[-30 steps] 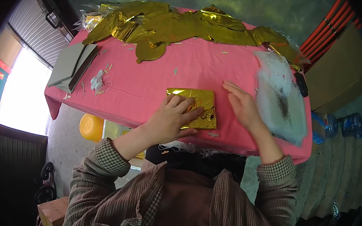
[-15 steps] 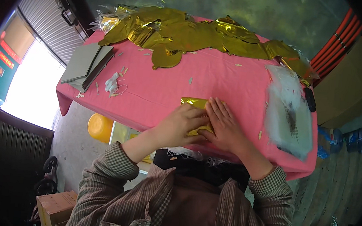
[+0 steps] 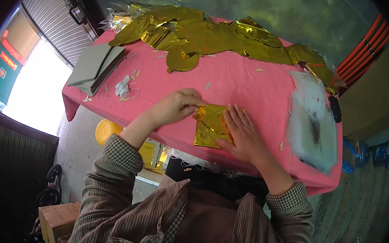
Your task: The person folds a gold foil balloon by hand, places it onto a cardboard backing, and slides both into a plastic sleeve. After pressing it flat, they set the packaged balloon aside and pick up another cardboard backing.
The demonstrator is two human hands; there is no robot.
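Note:
A folded gold foil balloon (image 3: 207,133) lies as a flat, creased square near the front edge of the pink-covered table (image 3: 161,79). At its upper left corner, my left hand (image 3: 173,106) has thumb and fingers closed together on the foil. My right hand (image 3: 243,134) rests flat on the right side of the square, fingers stretched out, covering part of it. Farther back, several uninflated gold foil balloons (image 3: 211,38) are spread in an overlapping heap along the far edge.
Grey boards (image 3: 90,66) are stacked at the table's left, beside a bundle of white string (image 3: 122,87). Clear plastic bags (image 3: 311,136) lie at the right near a black object (image 3: 335,109). Small pale slips are scattered about. A yellow tub (image 3: 107,131) stands below.
My left hand has moved left and up from over the folded foil to its upper left corner, uncovering the square. My right hand stays nearly in place.

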